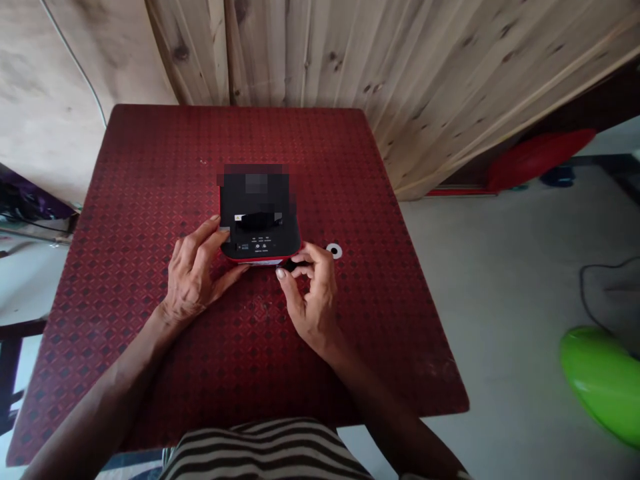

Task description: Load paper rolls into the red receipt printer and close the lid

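Observation:
A small black device with a red base point(260, 230) sits in the middle of the red patterned table point(150, 200). Its front panel carries small white buttons and labels, and its top part is blurred out. My left hand point(195, 273) grips the device's left front corner, with fingers along its side and thumb under the front edge. My right hand point(310, 293) pinches a small dark part at the device's front right corner. What that part is I cannot make out. A small white ring point(334, 251) lies on the table just right of my right hand.
A wooden plank wall point(350, 53) stands right behind the table. On the grey floor to the right are a green object point(600, 380), a red object point(540, 157) and a dark cable point(590, 287). A dark stool point(13, 360) stands at the left.

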Motion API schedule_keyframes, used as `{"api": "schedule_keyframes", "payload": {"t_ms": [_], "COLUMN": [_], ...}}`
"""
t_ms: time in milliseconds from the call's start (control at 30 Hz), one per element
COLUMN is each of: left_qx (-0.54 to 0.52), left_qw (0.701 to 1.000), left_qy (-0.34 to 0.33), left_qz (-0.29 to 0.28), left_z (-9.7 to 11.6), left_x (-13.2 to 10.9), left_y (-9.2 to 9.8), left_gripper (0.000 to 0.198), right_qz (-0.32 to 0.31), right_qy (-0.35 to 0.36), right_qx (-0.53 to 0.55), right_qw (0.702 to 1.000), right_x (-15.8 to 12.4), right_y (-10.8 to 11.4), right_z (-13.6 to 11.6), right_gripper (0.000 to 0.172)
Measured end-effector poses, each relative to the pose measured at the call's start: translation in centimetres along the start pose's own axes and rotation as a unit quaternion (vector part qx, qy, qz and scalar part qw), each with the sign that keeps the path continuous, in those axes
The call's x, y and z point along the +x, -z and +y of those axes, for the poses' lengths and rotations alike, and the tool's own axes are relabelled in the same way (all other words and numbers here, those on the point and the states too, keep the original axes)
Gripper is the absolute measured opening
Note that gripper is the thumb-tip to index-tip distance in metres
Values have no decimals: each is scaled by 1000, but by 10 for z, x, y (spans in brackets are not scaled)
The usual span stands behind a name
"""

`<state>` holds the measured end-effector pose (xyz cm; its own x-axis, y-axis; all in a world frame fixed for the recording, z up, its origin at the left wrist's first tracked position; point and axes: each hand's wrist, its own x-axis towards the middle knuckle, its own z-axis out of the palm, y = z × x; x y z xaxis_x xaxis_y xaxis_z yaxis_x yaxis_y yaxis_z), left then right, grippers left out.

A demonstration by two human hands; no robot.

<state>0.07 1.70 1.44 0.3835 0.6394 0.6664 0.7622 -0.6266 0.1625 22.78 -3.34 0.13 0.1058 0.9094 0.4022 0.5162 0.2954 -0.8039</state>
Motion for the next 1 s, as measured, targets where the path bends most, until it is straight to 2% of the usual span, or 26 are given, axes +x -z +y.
{"api": "schedule_keyframes", "payload": {"t_ms": [367,700,867,933,1000], "left_qx": [1,-30,-69,-81,-87], "left_qw": [1000,997,996,995,995], "left_qy": [8,60,58,55,56], "left_qz": [-5,-47,-13,-2,11], "left_z": [-1,2,2,3,5], "left_x": [5,16,9,4,1], "left_y": [5,16,4,-3,-9], "left_gripper": [73,48,60,70,75], "right_qz": [8,20,27,41,46], "right_qy": [55,57,64,72,110], "right_qx": [-63,-65,-79,-90,-107], "right_qw": [996,996,994,992,987], "right_x": [2,3,8,19,39], "right_y": [2,3,13,21,28], "right_z": [5,7,5,1,-4], "right_gripper": [43,40,37,36,30]}}
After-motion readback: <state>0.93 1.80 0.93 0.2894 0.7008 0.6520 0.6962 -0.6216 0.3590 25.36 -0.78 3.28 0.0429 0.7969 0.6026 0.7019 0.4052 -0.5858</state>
